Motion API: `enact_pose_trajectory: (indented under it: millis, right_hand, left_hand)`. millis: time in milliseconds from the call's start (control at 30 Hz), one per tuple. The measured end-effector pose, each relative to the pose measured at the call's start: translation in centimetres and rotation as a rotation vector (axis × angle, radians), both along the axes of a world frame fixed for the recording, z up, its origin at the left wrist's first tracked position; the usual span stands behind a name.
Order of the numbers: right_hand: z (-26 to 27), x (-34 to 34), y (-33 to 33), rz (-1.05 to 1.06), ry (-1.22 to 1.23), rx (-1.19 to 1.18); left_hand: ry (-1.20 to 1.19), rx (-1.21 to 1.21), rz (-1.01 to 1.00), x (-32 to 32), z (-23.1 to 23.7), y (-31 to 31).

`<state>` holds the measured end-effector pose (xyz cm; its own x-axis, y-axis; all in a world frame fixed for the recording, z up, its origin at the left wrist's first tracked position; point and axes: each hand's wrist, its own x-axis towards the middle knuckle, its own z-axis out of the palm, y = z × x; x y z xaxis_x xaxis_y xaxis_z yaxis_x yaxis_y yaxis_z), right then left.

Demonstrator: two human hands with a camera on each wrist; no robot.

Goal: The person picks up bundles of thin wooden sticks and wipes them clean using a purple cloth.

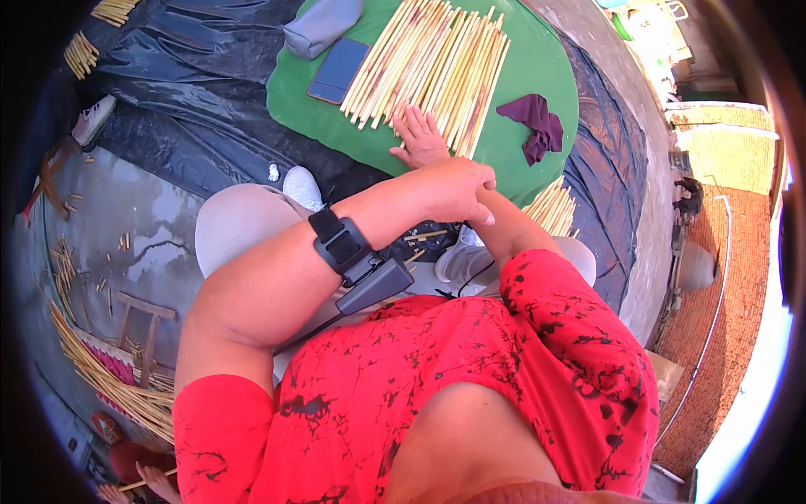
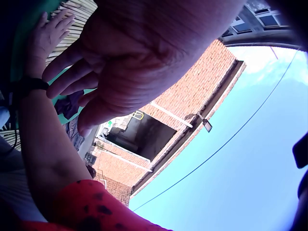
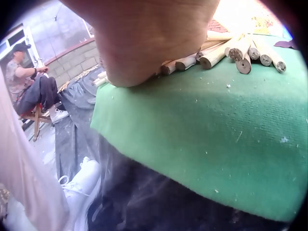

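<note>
See black plastic sheet [image 1: 193,76] over much of grnd ahead. Find green cloth [image 1: 311,122] laid on top. In R-wrist view, spot another person [image 3: 31,79] seated on low wooden stool beyond sheet, well apart. On green cloth, see main lot of pale sticks [image 1: 428,63], roughly parallel, long ends pointing away; in R-wrist view, note round cut ends, some stacked on others. Nr cloth's right edge, closer to wearer, find smaller stick bundle [image 1: 554,207]. At cloth's far left, see grey bag [image 1: 323,27].

Note L hand [image 1: 460,186] crossed over R forearm, fingers loosely bent w/ gaps b/w, no visible hold on anything; can't tell if touching R arm. Nr those fingers, see black strap [image 2: 31,88] round R wrist. Note R hand [image 1: 422,139] palm down at near ends of main sticks, fingers straight & spread wide, gripping nothing. Just left of main sticks, see flat dark-blue item [image 1: 338,70]; to their right, apart, crumpled purple cloth [image 1: 540,126].
</note>
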<state>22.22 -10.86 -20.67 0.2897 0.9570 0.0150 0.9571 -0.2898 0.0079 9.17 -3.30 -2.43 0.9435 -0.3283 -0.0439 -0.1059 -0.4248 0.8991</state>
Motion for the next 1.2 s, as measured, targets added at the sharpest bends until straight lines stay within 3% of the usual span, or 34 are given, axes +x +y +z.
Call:
enact_pose_trajectory:
  millis: [67,200,367,533,667,867,1000,1033,1067,1100,1133,1200]
  right_hand:
    - [-0.8,0.9,0.2,-0.070,-0.144,0.047]
    - [-0.1,1.7,1.0,-0.105,-0.065,0.178]
    - [0.4,0.8,2.8,0.021,-0.020,0.193]
    - [-0.7,1.3,4.2,-0.134,-0.100,0.171]
    - [0.2,-0.4,5.4,0.021,-0.022,0.177]
    - [0.1,-0.7,7.3,-0.178,-0.024,0.062]
    - [6.6,2.7,5.0,-0.360,0.379,0.363]
    - [8.4,4.5,3.5,-0.409,0.460,0.473]
    - [9.3,7.3,2.3,-0.614,0.670,0.530]
    - [9.2,7.5,1.9,-0.574,0.495,0.500]
    - [16.3,7.5,-0.5,-0.819,0.997,0.807]
    - [21.6,7.7,-2.8,-0.688,1.170,1.057]
  left_hand:
    - [-0.014,-0.028,0.003,0.3,-0.5,-0.1]
    - [-0.071,-0.039,0.006,0.0,-0.5,-0.1]
    - [-0.022,-0.031,-0.003,0.3,-0.6,-0.2]
    - [-0.037,-0.067,0.002,-0.3,-0.9,0.2]
    - [-0.026,-0.048,-0.020,-0.1,-0.9,0.3]
    - [0.016,-0.059,0.011,0.2,-1.2,0.8]
    - [-0.021,-0.113,0.099,0.3,-0.7,1.7]
    - [-0.037,-0.210,0.209,0.6,-1.3,1.8]
    - [-0.014,-0.251,0.252,0.7,-1.0,1.9]
    - [-0.015,-0.322,0.308,0.8,-1.1,2.4]
    - [-0.010,-0.383,0.322,0.9,-0.9,2.4]
    - [-0.049,-0.439,0.362,0.9,-0.7,3.4]
